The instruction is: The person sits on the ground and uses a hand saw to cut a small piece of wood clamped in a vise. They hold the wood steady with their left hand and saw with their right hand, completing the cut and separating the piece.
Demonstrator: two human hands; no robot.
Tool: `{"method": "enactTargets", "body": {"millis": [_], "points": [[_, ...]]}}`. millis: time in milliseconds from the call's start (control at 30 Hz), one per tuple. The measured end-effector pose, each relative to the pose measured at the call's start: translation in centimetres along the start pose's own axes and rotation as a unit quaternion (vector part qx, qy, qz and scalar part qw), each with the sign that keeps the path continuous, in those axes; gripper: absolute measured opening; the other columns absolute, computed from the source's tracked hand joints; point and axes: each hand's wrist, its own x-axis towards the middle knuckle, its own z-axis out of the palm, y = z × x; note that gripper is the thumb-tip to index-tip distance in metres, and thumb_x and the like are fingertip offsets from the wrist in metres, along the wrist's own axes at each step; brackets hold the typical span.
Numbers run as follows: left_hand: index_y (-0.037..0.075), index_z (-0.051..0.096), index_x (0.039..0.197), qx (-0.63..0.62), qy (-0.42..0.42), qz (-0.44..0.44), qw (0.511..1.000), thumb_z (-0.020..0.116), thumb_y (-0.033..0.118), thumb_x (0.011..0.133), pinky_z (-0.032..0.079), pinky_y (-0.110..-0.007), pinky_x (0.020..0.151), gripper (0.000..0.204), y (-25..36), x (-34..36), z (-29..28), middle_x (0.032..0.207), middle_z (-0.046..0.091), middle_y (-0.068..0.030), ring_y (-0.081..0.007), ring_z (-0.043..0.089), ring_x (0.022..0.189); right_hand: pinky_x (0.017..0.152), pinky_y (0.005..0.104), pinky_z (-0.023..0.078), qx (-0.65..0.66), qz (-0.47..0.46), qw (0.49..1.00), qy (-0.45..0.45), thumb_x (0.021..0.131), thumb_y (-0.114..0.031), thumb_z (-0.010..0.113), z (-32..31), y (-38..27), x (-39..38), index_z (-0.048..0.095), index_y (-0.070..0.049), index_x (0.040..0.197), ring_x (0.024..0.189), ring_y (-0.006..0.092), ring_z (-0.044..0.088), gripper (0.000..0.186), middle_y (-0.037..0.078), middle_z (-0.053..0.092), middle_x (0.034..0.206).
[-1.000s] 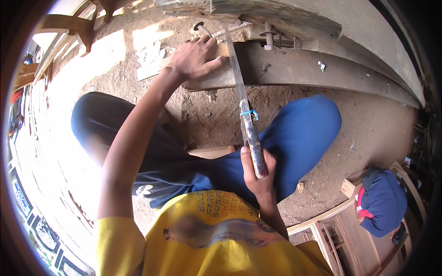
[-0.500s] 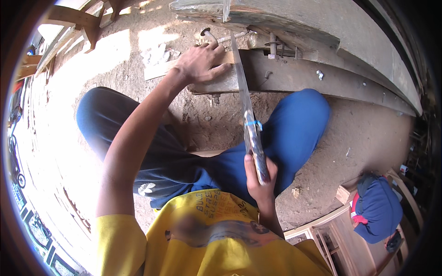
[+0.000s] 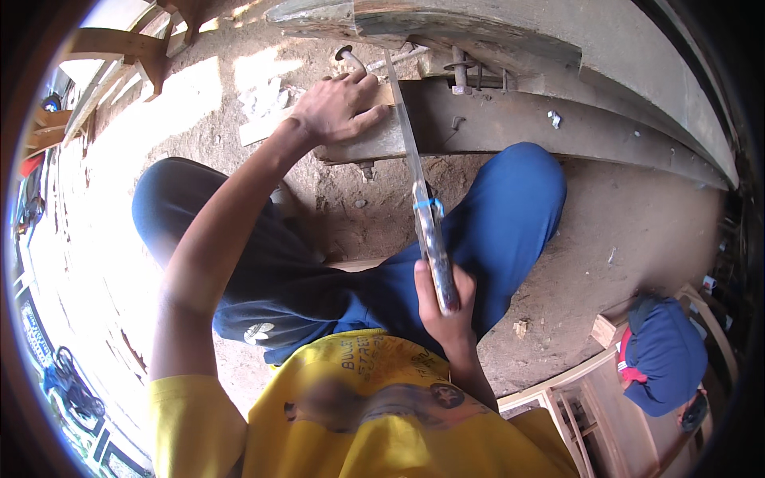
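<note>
My left hand [image 3: 335, 111] rests with curled fingers on a light wooden piece [image 3: 385, 94] atop a weathered grey beam [image 3: 494, 119], holding it against that surface. A long, narrow saw blade [image 3: 405, 127] lies across the right end of that piece, just beside my left thumb, angled away from me. My right hand [image 3: 446, 319] grips the saw's worn, mottled handle [image 3: 434, 247], which has a blue tie round its upper part. The handle is above my crossed legs.
A large curved grey structure [image 3: 637, 80] with bolts [image 3: 460, 72] spans the top. Scraps of pale paper [image 3: 267, 99] lie on the dusty ground. Wooden frames [image 3: 119, 44] stand at upper left; at lower right more frames [image 3: 582, 430] hold a bundle of navy cloth [image 3: 661, 358] with red trim.
The saw and my right hand have shifted slightly along the blade's line. My left hand stays on the wooden piece. The whole view has moved a little between frames.
</note>
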Motion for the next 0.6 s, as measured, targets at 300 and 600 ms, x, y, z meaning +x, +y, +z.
{"method": "enactTargets", "body": {"millis": [300,600], "points": [[-0.001,0.046,0.113,0.015,0.001,0.004,1.000,0.027,0.063,0.089,0.049,-0.049,0.078,0.071,-0.4,0.0,0.2,0.118,0.053,-0.0270,-0.0397,0.062,0.086,0.041,0.0321,0.030,0.000,-0.015,1.000,0.004,0.087,-0.006,0.060,1.2,0.0,1.2,0.049,0.000,0.067,0.041,0.0154,0.042,0.024,0.008,0.044,0.051],[0.001,0.047,0.114,0.002,0.016,0.012,1.000,0.028,0.063,0.089,0.049,-0.048,0.078,0.070,-0.5,-0.1,0.9,0.112,0.054,-0.0254,-0.0390,0.063,0.086,0.043,0.0314,0.032,0.015,0.000,1.000,0.003,0.088,-0.007,0.060,1.1,-0.5,1.3,0.050,0.000,0.068,0.043,0.0140,0.044,0.024,0.008,0.046,0.052]]}}
